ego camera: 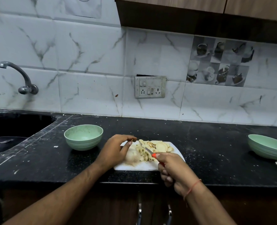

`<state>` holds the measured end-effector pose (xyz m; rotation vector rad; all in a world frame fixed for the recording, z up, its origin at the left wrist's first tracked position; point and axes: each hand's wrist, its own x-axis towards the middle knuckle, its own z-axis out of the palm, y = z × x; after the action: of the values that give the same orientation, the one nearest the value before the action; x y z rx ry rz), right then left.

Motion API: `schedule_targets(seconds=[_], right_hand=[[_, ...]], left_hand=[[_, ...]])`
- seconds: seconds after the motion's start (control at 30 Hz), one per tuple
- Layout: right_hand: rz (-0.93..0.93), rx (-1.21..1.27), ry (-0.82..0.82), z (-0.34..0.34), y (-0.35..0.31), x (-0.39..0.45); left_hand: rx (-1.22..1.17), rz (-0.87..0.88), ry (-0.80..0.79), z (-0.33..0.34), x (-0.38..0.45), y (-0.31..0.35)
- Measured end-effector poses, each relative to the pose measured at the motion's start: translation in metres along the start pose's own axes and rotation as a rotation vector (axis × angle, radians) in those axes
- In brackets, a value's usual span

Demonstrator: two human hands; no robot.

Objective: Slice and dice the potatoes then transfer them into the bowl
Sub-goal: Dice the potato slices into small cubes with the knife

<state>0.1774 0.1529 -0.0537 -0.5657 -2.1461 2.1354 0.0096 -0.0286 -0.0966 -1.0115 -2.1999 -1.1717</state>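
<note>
Right hand (pixel 172 168) grips knife (pixel 148 151); diced potatoes (pixel 144 153) beside fingers (pixel 129 142).

Left hand (pixel 114 150) fingers loosely curled; right hand (pixel 173 169) gripping knife (pixel 148 151)

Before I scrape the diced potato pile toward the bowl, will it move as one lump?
Probably not. The diced potato pile is loose small pieces, so it will likely spread on the cutting board. The cut faces look moist and may cling to the knife.
</note>
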Motion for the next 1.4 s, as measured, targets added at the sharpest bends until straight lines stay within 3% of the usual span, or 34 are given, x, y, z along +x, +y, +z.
schedule_targets(seconds=[0.07,0.17,0.27,0.37,0.53,0.63,0.8,0.9,0.97,1.13,1.4], right_hand=[[0.086,0.133,-0.055,0.002,-0.003,0.000],[0.222,0.531,-0.154,0.005,-0.005,0.004],[0.299,0.823,-0.166,0.008,-0.009,0.002],[0.292,0.958,-0.182,0.013,-0.013,-0.003],[0.280,1.003,-0.155,0.021,-0.008,-0.007],[0.195,0.784,-0.176,0.025,-0.008,-0.012],[-0.168,-0.174,-0.010,0.030,0.004,-0.011],[-0.385,-0.744,0.131,0.034,0.011,-0.010],[-0.431,-0.967,0.201,0.038,0.016,-0.012],[-0.418,-1.197,0.302,0.046,0.022,-0.013],[-0.490,-1.206,0.298,0.054,0.018,-0.015]], left_hand=[[-0.006,-0.035,0.034,-0.005,0.000,-0.008],[-0.025,-0.070,0.091,-0.006,-0.002,-0.013],[0.044,-0.001,-0.002,-0.002,-0.004,-0.012],[0.098,0.003,-0.105,-0.001,-0.004,-0.014],[0.025,-0.080,-0.116,-0.002,-0.004,-0.015],[-0.001,-0.156,-0.090,-0.005,-0.002,-0.015],[-0.047,-0.383,-0.145,-0.007,0.000,-0.023],[0.013,-0.395,-0.222,-0.006,0.003,-0.019],[0.069,-0.385,-0.269,-0.008,0.003,-0.010],[0.118,-0.347,-0.342,-0.010,0.003,-0.007],[0.108,-0.351,-0.318,-0.009,0.001,-0.011]])
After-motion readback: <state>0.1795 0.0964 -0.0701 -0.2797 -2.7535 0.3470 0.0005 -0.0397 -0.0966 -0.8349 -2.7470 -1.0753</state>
